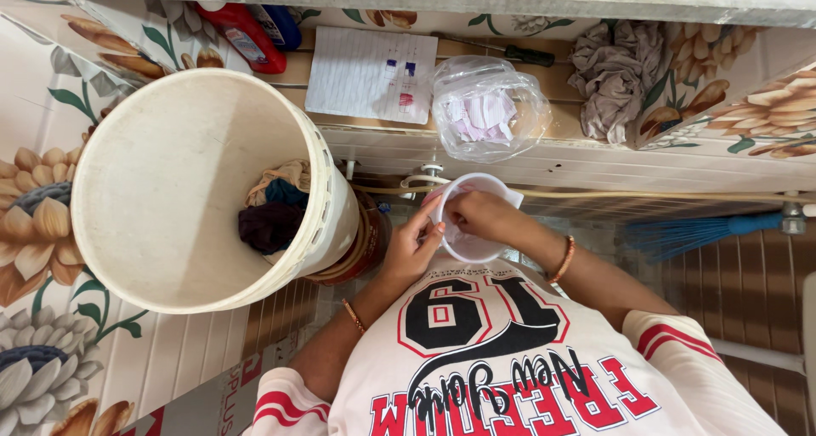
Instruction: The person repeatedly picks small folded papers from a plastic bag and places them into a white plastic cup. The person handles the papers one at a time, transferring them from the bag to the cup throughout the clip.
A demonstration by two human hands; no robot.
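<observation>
A small white plastic cup (469,247) is held in front of my chest, below a tap. My left hand (411,247) grips its left rim with the fingers curled over the edge. My right hand (476,213) reaches over the cup's top, fingers bent down at the rim and partly inside. What is in the cup is hidden by my fingers. A large white bucket (170,189) stands to the left, with a bundle of dark and tan cloth (272,208) lying in it.
On the ledge above lie a lined sheet of paper (371,73), a clear plastic bag with pink sachets (489,109), a crumpled grey rag (614,77), a screwdriver (518,53) and red and blue bottles (246,32). A blue broom (705,230) lies right. Flowered tiles cover the walls.
</observation>
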